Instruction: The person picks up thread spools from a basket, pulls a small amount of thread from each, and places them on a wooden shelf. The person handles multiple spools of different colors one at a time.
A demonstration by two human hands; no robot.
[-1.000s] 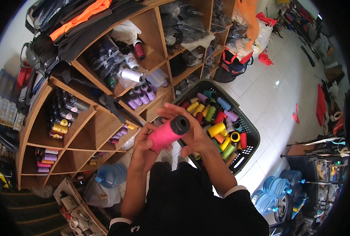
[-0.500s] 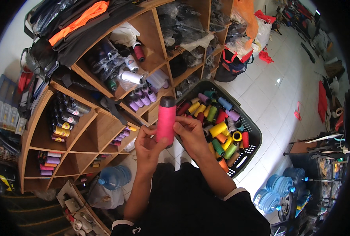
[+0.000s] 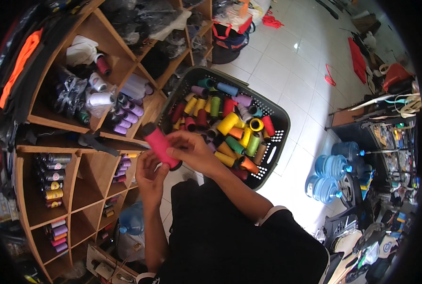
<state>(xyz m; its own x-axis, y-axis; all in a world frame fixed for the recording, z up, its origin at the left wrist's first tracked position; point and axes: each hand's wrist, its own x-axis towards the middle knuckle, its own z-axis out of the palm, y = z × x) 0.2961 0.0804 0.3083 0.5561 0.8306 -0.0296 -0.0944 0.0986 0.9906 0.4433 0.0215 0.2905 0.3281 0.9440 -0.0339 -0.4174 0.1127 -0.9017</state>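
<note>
A pink thread spool (image 3: 160, 145) with dark ends is held tilted in front of me, its top leaning left toward the shelf. My right hand (image 3: 191, 150) grips its side between thumb and fingers. Curled about its lower left side is my left hand (image 3: 150, 179), thumb close to the bottom end; part of its grip is hidden behind the spool. Beyond my right hand, a dark plastic basket (image 3: 281, 124) holds many loose thread spools, among them a yellow spool (image 3: 227, 123), a blue spool (image 3: 227, 89) and a green spool (image 3: 235, 145).
On the left stands a wooden cubby shelf (image 3: 86, 204) with purple spools (image 3: 125, 113), dark spools (image 3: 54, 175) and plastic-wrapped items in its compartments. Blue water jugs (image 3: 325, 189) stand on the tiled floor at the right. Another jug (image 3: 132, 218) is beside the lower shelf.
The view has swung to the right, and the shelf and basket now appear farther left. The pink spool has gone from upright to tilted left, still in my hands.
</note>
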